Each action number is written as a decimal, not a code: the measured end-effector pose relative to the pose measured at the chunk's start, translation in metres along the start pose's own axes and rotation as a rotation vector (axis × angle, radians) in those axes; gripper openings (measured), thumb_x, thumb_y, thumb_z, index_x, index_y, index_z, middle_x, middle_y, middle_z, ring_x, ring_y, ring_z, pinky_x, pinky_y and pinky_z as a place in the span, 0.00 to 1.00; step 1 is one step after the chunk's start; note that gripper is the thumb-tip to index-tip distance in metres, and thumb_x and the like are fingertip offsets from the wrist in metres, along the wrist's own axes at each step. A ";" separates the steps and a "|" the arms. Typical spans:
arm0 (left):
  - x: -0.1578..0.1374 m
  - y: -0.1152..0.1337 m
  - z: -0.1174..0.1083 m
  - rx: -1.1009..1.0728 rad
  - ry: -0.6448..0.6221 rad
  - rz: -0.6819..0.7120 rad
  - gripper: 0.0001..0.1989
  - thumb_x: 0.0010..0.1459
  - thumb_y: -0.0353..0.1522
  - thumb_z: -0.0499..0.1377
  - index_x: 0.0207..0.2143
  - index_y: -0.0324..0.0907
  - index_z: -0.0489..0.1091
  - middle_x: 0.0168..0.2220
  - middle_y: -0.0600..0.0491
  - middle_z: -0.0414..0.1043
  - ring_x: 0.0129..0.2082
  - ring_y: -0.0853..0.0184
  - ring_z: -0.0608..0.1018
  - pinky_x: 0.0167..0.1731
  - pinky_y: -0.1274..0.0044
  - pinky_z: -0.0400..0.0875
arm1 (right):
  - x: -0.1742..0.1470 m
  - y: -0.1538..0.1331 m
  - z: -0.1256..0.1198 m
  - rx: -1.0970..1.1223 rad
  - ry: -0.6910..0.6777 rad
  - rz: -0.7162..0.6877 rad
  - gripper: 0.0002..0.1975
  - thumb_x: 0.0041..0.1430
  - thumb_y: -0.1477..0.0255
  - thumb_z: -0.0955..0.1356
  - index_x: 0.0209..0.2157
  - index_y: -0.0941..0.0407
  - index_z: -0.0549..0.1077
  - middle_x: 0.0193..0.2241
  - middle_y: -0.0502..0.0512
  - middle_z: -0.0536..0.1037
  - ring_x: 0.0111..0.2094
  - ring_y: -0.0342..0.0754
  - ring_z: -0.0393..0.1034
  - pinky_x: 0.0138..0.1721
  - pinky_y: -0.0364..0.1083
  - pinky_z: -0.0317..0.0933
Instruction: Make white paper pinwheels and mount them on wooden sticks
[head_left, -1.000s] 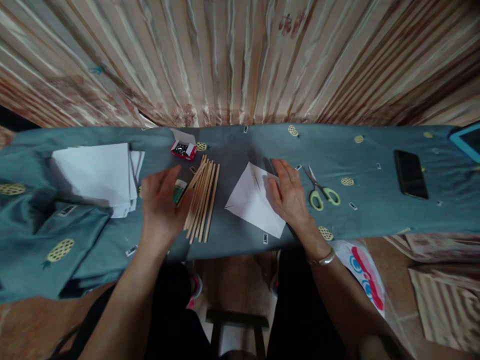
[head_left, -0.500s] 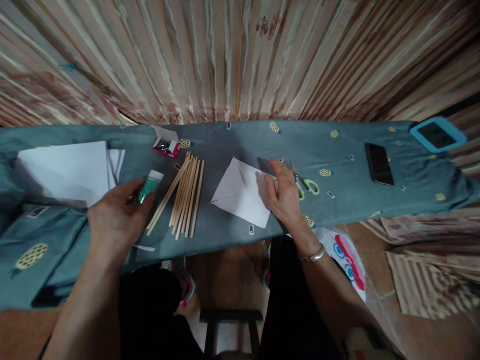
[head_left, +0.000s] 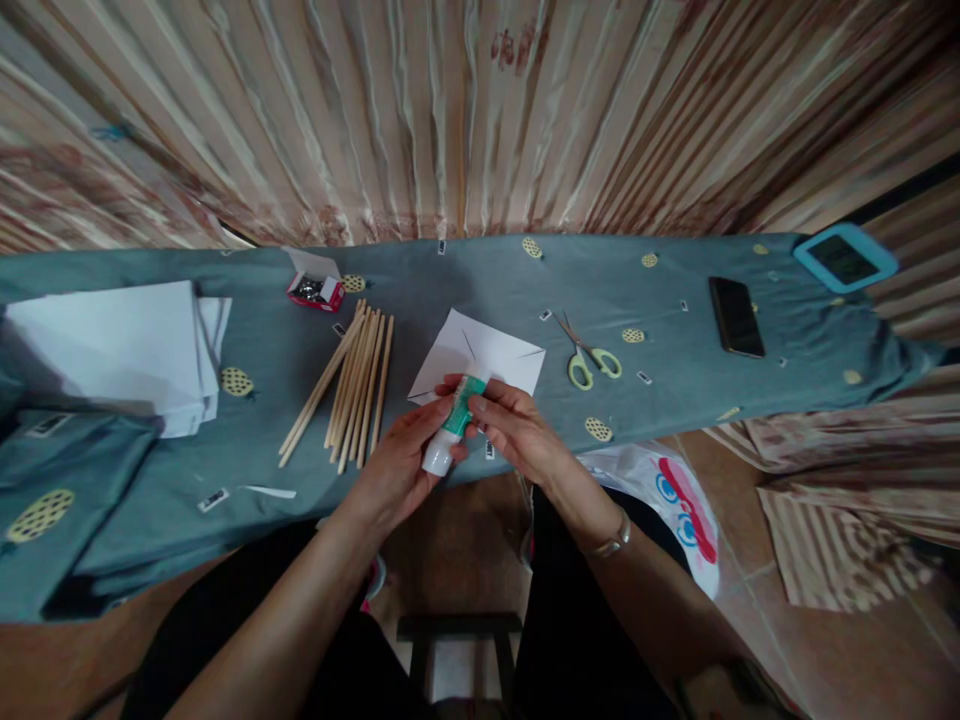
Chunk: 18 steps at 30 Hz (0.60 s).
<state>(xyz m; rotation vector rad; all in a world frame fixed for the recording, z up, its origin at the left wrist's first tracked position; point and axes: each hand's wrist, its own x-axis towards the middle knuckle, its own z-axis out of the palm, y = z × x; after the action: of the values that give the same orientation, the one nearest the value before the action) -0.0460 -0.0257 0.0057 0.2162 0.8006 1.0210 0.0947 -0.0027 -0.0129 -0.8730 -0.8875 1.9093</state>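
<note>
A green and white glue stick (head_left: 454, 425) is held between both hands, slanted, its white end toward me. My left hand (head_left: 409, 445) grips its lower part, and my right hand (head_left: 517, 425) has its fingers closed round the upper part. Just beyond and partly under the hands lies a square of white paper (head_left: 495, 350) with cut slits running in from its corners. Scissors (head_left: 585, 358) with pale green handles rest to the right of the paper, blades apart. To the left lie several thin wooden sticks (head_left: 360, 385) in a loose bundle.
A stack of white paper (head_left: 112, 345) lies at the left. Behind the sticks stands a small open red box (head_left: 315, 292) of metal bits. A phone (head_left: 736, 316) and a blue-framed tablet (head_left: 846, 257) lie at the right. A thin paper strip (head_left: 270, 491) is near the front edge.
My left hand has carried the glue stick from the left over to the middle. My right hand has left the paper's right edge and taken hold of the glue stick too.
</note>
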 end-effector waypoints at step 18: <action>0.014 -0.006 0.000 0.224 0.016 -0.013 0.14 0.51 0.31 0.68 0.41 0.34 0.76 0.37 0.45 0.80 0.28 0.71 0.79 0.26 0.82 0.75 | 0.020 -0.023 -0.040 -0.032 0.282 -0.182 0.12 0.51 0.61 0.73 0.35 0.52 0.78 0.40 0.55 0.82 0.38 0.48 0.76 0.42 0.50 0.72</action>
<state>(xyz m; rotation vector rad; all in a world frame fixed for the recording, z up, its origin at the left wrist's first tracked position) -0.0381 -0.0171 -0.0043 0.3942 0.9298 0.9212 0.1287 0.0337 -0.0185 -1.0152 -0.7980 1.5736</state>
